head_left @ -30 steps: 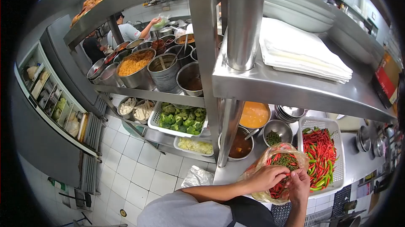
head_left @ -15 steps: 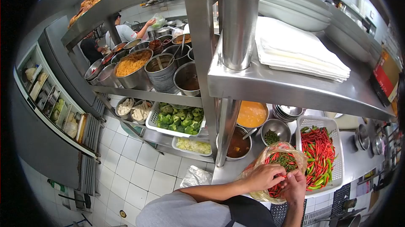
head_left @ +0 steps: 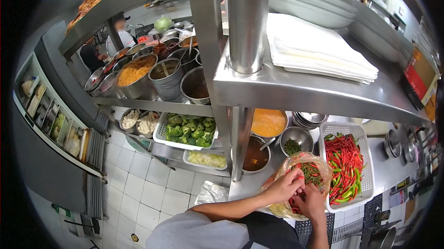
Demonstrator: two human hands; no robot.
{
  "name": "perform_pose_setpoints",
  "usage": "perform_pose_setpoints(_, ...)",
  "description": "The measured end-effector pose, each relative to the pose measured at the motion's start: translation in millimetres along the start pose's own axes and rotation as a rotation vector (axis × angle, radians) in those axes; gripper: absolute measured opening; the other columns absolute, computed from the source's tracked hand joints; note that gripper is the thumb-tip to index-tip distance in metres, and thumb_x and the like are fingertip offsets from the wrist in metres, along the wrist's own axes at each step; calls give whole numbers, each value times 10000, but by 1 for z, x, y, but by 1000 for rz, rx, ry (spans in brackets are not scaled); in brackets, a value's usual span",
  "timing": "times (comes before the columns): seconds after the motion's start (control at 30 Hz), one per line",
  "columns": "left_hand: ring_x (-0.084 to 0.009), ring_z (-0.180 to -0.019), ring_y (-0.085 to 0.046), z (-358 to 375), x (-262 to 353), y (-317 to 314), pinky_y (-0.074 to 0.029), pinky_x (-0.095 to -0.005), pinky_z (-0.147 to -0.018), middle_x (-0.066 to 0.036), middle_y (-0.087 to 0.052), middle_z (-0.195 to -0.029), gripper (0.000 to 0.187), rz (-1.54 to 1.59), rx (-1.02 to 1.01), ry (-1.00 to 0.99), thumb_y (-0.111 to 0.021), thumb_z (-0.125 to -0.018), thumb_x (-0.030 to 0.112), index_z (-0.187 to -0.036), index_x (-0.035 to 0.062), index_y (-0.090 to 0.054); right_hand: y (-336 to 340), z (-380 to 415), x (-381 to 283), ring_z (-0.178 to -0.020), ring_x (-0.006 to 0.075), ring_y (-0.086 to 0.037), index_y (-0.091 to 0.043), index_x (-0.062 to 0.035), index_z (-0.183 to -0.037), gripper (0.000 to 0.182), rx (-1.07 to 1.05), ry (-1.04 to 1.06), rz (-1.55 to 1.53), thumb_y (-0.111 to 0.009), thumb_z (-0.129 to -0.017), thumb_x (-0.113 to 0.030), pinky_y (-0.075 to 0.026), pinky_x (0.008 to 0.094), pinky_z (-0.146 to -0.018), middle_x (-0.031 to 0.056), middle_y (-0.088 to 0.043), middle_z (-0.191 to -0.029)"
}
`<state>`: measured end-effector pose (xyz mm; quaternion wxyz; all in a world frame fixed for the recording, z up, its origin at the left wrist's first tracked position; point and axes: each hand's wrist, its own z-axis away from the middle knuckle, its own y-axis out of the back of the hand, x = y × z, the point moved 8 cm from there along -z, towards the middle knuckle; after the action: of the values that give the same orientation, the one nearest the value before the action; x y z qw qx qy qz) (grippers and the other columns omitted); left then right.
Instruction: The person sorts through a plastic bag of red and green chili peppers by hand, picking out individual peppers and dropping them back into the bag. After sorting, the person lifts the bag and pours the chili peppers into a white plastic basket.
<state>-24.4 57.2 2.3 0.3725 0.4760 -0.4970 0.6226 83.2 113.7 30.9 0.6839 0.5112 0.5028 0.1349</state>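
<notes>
Many small red chilies (head_left: 313, 167) fill the clear bag (head_left: 276, 208), at 5 o'clock in view; the left hand (head_left: 283, 189) pinches a red chili (head_left: 300, 177) there; the right hand (head_left: 311, 202) curls beside it, its grip hidden, so I cannot tell; plenty looks left in the bag; near 12 o'clock from it, a metal bowl (head_left: 304, 135) has only a little green heap (head_left: 291, 146); at 2 o'clock, a white tray (head_left: 367, 175) has a big chili pile (head_left: 341, 156).

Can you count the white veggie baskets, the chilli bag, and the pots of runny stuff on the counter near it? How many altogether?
White baskets: 3 (chillies, broccoli, pale chopped vegetable)
Chilli bag: 1
Pots of liquid: 2 (orange, brown)
Total: 6
</notes>
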Motion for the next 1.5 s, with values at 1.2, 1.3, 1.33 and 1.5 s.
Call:
perform_pose_setpoints(1.2,-112,-769,-589,-4,0,-12,-489,-284,-698,-65,-663,-907,238,-318,-19,-72,-624,-960,197,-1079,-9,-639,18,-5,37,-684,93,-627,-645,7,-1004,96,354,-212,-1215,-657,-928,-51,-525,240,-623,35,-666,-832)
perform_pose_setpoints(1.3,-66,-704,-557,-3,13,-13,-470,-255,-641,-16,-637,-819,179,-357,-27,-95,-619,-964,165,-1017,-4,-645,16,-6,34,-660,80,-608,-636,0,-956,66,275,-226,-1202,-662,-925,-52,-505,235,-600,32,-664,-826)
perform_pose_setpoints(1.33,-42,-676,-541,-1,17,-14,-461,-240,-616,8,-624,-779,156,-373,-33,-104,-615,-967,150,-994,-1,-646,13,-6,35,-653,74,-600,-629,0,-934,65,209,-243,-1193,-664,-925,-54,-496,234,-593,31,-664,-826)
perform_pose_setpoints(1.5,-43,-652,-522,-1,14,-19,-430,-229,-582,20,-594,-753,148,-270,-106,69,-595,-980,162,-970,18,-625,32,-3,23,-653,152,-598,-596,8,-876,88,284,-91,-636,-673,-884,-34,-465,277,-580,77,-639,-825)
